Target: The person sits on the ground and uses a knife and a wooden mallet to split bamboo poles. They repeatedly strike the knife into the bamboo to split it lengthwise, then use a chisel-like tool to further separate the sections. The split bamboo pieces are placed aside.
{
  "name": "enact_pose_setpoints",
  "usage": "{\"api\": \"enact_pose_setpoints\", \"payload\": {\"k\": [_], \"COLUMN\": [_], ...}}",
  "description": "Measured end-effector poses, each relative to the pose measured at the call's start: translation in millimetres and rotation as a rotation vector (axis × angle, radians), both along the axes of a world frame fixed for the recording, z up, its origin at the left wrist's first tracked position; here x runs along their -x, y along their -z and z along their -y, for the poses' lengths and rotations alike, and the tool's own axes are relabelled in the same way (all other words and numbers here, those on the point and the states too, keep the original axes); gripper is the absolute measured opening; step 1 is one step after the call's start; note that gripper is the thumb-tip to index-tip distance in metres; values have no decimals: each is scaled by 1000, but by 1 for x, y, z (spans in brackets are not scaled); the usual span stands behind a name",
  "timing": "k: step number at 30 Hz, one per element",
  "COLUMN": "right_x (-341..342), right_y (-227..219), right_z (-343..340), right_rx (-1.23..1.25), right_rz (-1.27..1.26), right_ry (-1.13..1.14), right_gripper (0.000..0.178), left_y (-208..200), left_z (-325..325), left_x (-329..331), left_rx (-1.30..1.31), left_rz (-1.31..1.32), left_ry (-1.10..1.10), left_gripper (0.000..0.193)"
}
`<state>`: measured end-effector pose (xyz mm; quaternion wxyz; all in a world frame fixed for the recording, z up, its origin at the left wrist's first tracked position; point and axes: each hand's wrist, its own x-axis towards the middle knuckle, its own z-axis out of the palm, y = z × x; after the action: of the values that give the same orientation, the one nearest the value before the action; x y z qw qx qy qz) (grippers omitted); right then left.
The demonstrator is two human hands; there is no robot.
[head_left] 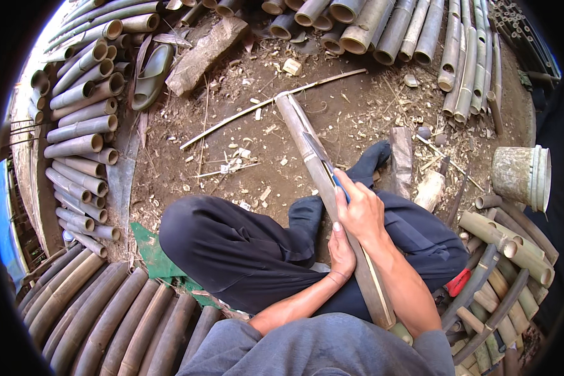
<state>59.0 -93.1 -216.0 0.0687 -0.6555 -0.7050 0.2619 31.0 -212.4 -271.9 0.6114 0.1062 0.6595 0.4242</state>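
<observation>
A long bamboo pole (314, 164) slants across my lap, its far end over the dirt floor and its near end beside my right hip. Partway down it, my left hand (340, 252) is closed around the side of the pole. My right hand (361, 212) grips a knife with a blue handle (339, 182), just above the left hand. The knife's dark blade (318, 150) points away from me and lies along the pole's upper face. Pale cut strips and a long gap show in the pole's surface. The blade's edge is hard to make out.
Cut bamboo lies stacked at left (81, 119), lower left (113, 319), far right (398, 31) and lower right (501, 276). A dirty bucket (521, 175) stands right, near a red-handled tool (457, 283). A thin strip (232, 119), wooden block (207, 55) and sandal (151, 76) lie ahead among shavings.
</observation>
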Motion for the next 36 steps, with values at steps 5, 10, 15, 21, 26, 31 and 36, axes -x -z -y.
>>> {"api": "enact_pose_setpoints", "payload": {"k": [5, 10, 15, 21, 26, 31, 36], "right_x": [17, 41, 64, 33, -13, -16, -14], "right_y": [4, 27, 32, 5, -36, -44, -23], "right_z": [-24, -47, -104, -108, -33, 24, 22], "right_rx": [25, 26, 105, 85, -121, -11, -93], "right_rz": [15, 7, -13, -337, -193, 51, 120], "right_ry": [21, 54, 68, 141, -9, -20, -80], "right_gripper": [39, 38, 38, 40, 40, 39, 42], "left_y": [8, 16, 10, 3, 0, 1, 5], "left_z": [0, 1, -1, 1, 1, 1, 5], "left_x": [-6, -3, -7, -2, -5, -4, -7], "left_rx": [-31, -16, -23, -9, -68, -115, -156], "left_rz": [-61, -47, -70, 45, -25, -219, -202], "left_ry": [-82, -19, -27, -65, 48, 215, 163], "left_gripper": [74, 78, 77, 69, 59, 58, 59]}}
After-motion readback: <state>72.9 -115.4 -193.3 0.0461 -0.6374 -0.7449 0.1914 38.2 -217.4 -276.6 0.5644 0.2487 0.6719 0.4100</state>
